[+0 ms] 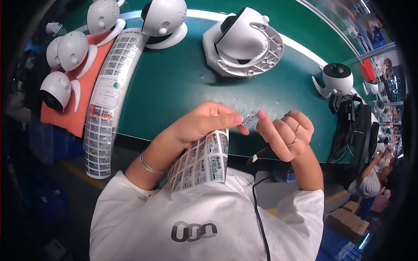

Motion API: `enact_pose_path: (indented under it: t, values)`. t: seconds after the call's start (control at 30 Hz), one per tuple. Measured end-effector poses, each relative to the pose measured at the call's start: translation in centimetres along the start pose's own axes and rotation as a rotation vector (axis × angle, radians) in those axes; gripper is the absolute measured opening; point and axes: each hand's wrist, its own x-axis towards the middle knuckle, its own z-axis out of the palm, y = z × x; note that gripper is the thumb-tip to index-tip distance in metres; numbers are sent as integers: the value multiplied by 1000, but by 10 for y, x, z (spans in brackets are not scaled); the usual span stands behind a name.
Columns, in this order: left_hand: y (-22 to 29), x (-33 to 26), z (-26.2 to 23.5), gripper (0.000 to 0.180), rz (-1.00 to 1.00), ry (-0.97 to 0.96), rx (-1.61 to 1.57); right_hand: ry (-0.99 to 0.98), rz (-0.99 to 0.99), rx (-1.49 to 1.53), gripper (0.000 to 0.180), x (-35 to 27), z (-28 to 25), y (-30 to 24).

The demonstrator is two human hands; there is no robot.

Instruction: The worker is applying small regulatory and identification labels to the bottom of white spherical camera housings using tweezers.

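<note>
My left hand (207, 122) is closed, and a sheet of printed labels (208, 158) hangs curled from it against my shirt. Between my two hands is one small label (250, 118), grey with black print. My right hand (285, 135) pinches that label at its right end, with the other fingers curled in. The left thumb and fingertips are at the label's left end; whether they touch it I cannot tell. A thin dark tip sticks out behind the right hand, too small to name. Beyond both hands, a white camera (244, 39) lies tipped with its ribbed base showing.
On the green table (174, 87), a long strip of label sheets (115, 74) lies at left. White cameras (72, 50) stand on an orange mat (87, 104). Another camera (164, 19) is at the back, one more (337, 78) at right by a black strap (348, 117). A black cable (257, 195) crosses my shirt.
</note>
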Motion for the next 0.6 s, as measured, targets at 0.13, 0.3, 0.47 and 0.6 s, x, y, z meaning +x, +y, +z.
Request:
enact_pose_path:
  t: [0.13,0.3,0.47,0.6]
  values:
    - [-5,6,5,23,91,95,113,-45,-38,21,27,-3,0,-1]
    - [-4,2,-3,19,136,122,128,-52,179,132,27,-12,1,13]
    - [-1,-4,-8,17,152,165,167,77,1230,760,39,-27,-14,7]
    - [1,-2,-11,17,149,180,176,-386,1212,716,13,-30,-26,10]
